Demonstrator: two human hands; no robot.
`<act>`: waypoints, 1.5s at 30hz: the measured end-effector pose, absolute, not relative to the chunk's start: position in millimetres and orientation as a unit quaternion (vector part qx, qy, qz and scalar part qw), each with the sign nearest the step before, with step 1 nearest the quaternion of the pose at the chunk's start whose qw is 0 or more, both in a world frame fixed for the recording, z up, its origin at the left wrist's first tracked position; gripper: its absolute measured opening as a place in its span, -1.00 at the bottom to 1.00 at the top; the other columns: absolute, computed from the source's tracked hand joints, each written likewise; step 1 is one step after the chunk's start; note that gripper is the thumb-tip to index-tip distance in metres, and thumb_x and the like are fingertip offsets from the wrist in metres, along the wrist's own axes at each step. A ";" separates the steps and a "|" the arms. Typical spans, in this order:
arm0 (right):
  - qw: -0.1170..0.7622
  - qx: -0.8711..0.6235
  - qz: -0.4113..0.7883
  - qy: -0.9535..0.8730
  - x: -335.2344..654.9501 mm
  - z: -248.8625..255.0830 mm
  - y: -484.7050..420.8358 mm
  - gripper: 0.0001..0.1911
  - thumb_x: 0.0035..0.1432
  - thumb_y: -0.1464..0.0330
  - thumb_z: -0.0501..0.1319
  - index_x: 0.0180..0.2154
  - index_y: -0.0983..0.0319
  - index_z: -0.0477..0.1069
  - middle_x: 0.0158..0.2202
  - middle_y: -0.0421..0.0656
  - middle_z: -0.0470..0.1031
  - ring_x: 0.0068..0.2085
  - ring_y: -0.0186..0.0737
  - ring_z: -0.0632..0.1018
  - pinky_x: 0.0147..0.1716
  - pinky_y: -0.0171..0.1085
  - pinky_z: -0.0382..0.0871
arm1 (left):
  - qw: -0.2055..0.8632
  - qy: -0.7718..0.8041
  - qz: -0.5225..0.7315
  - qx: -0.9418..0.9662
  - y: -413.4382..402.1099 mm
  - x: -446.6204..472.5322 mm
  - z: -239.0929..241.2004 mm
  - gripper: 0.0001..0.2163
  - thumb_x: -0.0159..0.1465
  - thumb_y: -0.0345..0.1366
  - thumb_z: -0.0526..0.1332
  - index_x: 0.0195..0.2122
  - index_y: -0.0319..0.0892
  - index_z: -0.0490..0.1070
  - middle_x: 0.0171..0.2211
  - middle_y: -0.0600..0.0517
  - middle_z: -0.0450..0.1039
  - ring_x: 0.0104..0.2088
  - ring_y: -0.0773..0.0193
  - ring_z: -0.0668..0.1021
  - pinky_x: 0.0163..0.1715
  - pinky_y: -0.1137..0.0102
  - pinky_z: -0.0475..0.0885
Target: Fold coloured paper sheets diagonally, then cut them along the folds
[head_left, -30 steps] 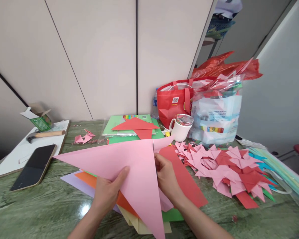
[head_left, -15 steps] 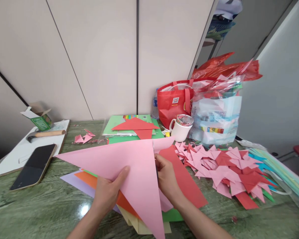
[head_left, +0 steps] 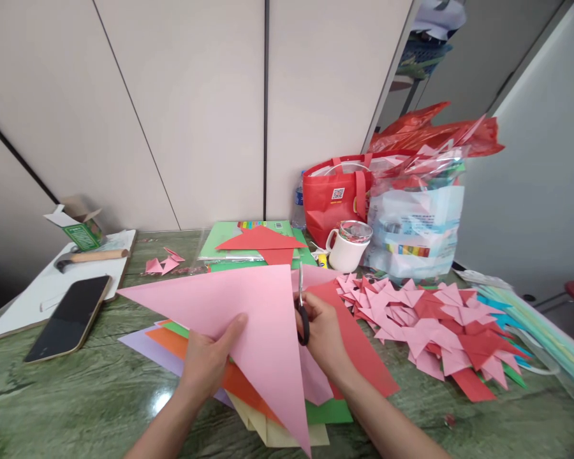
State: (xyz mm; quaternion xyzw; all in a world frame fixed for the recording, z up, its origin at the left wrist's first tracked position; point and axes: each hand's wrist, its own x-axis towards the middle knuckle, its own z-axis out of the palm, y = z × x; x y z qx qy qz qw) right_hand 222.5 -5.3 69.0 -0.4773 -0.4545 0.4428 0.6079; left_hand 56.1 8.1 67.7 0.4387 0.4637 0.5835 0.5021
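Note:
A large pink sheet of paper point(head_left: 253, 299), folded into a triangle, is pinched in my left hand point(head_left: 205, 363), the thumb lying on top. My right hand point(head_left: 323, 331) grips a pair of scissors point(head_left: 302, 312) with black handles, blades pointing away from me along the triangle's right edge. Right of the blades lies another pink piece point(head_left: 316, 274). Beneath are sheets of red paper point(head_left: 363, 344), orange paper point(head_left: 167, 343), purple paper point(head_left: 148, 350), green paper point(head_left: 330, 412) and cream paper point(head_left: 268, 433), partly covered by the triangle.
A heap of folded pink and red paper point(head_left: 425, 325) spreads on the right. Behind stand a white mug point(head_left: 349, 248), a red bag point(head_left: 325, 204) and a plastic bag point(head_left: 414, 223). On the left are a phone point(head_left: 69, 319), a hammer point(head_left: 93, 256) and a green box point(head_left: 81, 233).
The scissors have come into fuller view at the triangle's right edge. The pink strip that joined the triangle's upper right now lies apart from it. My left hand keeps its hold.

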 end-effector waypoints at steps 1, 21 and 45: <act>0.611 -0.484 0.427 -0.459 225.8 70.2 -3.7 -0.87 0.00 0.31 0.23 -0.41 0.24 0.35 -0.64 -0.32 0.33 -0.59 -0.39 0.36 -0.59 -0.39 0.23 | 0.494 0.473 0.599 0.416 11.6 54.7 69.8 -0.48 -0.05 -0.15 0.42 -0.07 -0.28 0.44 -0.14 -0.15 0.54 -0.12 0.03 0.55 -0.11 0.23 0.48; 0.379 -0.753 0.129 -0.522 280.0 30.7 90.2 -0.71 -0.07 0.33 0.27 -0.25 0.22 0.31 -0.41 -0.19 0.43 -0.38 -0.20 0.45 -0.42 -0.33 0.15 | 0.575 0.508 0.606 0.207 120.4 28.9 105.2 -0.83 0.28 -0.36 0.19 -0.12 -0.27 0.39 -0.21 -0.01 0.46 -0.33 0.32 0.54 -0.39 0.37 0.51; 0.322 -0.669 0.051 -0.669 365.2 97.4 33.5 -0.74 -0.11 0.48 0.10 -0.30 0.23 0.39 -0.47 -0.22 0.46 -0.44 -0.25 0.47 -0.46 -0.36 0.27 | 0.320 0.653 0.396 0.561 171.0 9.2 95.8 -0.68 0.29 -0.26 0.17 0.05 -0.20 0.29 -0.04 -0.08 0.39 -0.13 0.16 0.50 -0.14 0.14 0.43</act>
